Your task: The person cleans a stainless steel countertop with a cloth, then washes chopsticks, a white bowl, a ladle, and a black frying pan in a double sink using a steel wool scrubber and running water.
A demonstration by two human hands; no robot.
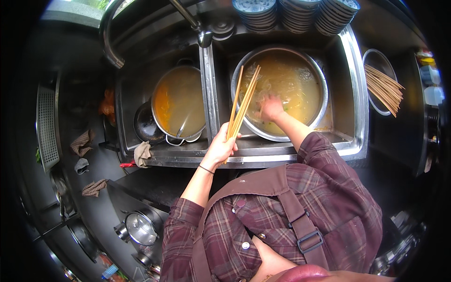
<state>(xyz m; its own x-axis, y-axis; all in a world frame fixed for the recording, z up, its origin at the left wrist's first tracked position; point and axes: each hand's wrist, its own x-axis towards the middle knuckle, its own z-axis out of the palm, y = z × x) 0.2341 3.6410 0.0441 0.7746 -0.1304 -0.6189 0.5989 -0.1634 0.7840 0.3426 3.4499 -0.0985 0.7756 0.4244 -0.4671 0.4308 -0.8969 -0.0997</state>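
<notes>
My left hand point(224, 141) grips several wooden chopsticks point(243, 102), which stick up and fan slightly over the near left rim of a large metal basin point(321, 112). Cloudy yellowish water point(296, 88) fills the basin, with bubbles and small bits on its surface. My right hand point(271, 108) dips into this water. Its fingers are partly under the surface and blurred, so whether they hold anything cannot be seen. The basin stands in the right bowl of a steel double sink point(347, 88).
In the left sink bowl are a pot point(179, 95) of murky, orange-streaked liquid and a dark wok point(148, 123). A faucet point(114, 58) arches above. Stacked patterned bowls point(255, 16) line the back edge. More chopsticks point(384, 88) rest in a metal bowl point(370, 58) at right. A rag point(142, 154) hangs on the front edge.
</notes>
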